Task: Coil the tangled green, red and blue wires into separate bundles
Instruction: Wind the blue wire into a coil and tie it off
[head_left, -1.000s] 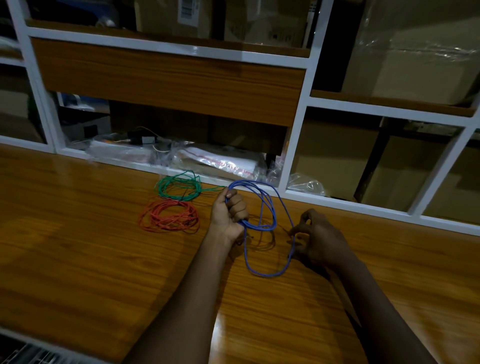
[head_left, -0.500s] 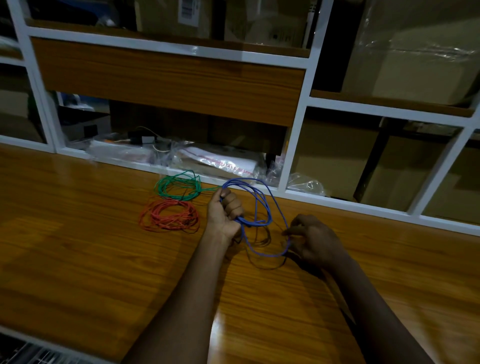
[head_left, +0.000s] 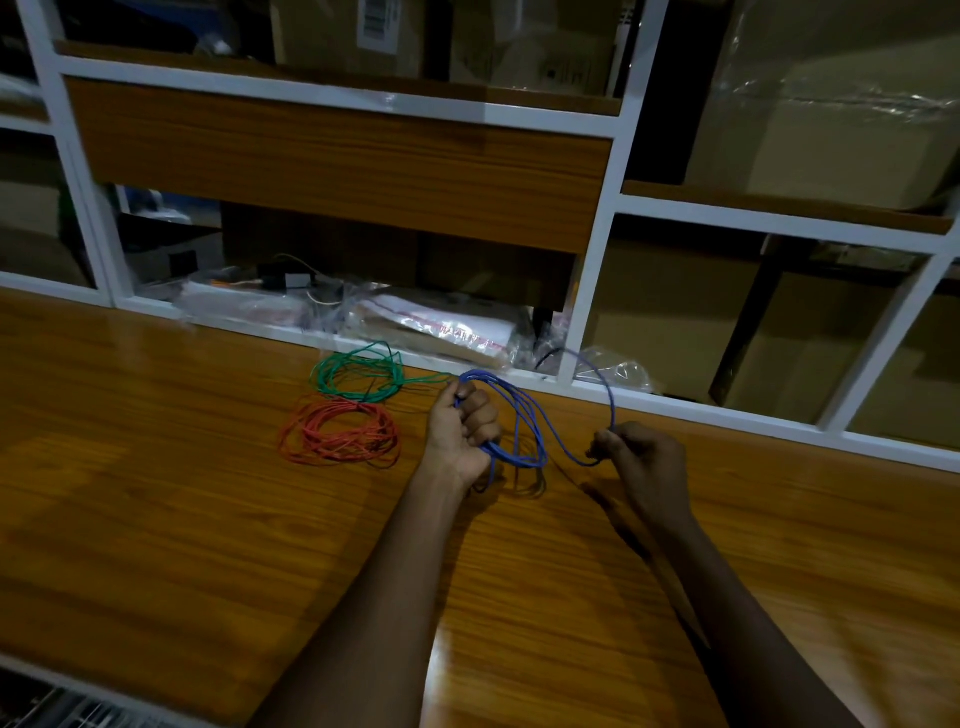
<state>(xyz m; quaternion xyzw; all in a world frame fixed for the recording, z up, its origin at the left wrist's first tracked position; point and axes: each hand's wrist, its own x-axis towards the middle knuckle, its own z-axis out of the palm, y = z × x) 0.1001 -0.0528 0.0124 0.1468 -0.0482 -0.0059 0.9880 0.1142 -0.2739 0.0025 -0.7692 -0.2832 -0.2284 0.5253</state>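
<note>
My left hand (head_left: 464, 429) grips a small coil of blue wire (head_left: 525, 415) just above the wooden table (head_left: 156, 519). From that coil a loose blue strand arcs up and right, then drops to my right hand (head_left: 641, 460), which pinches it between thumb and fingers. A coiled green wire (head_left: 357, 371) lies flat on the table to the left of my left hand, near the shelf. Just in front of it lies a coiled red wire (head_left: 340, 431). Both coils lie apart from the blue wire.
A white-framed shelving unit (head_left: 592, 291) runs along the table's far edge. Its lowest bay holds plastic bags (head_left: 436, 325) and small devices with cables. Cardboard boxes (head_left: 675, 312) fill the bays to the right.
The hanging blue loop below my hands has been drawn in. My right hand has moved right and up, and the free strand now arcs above it.
</note>
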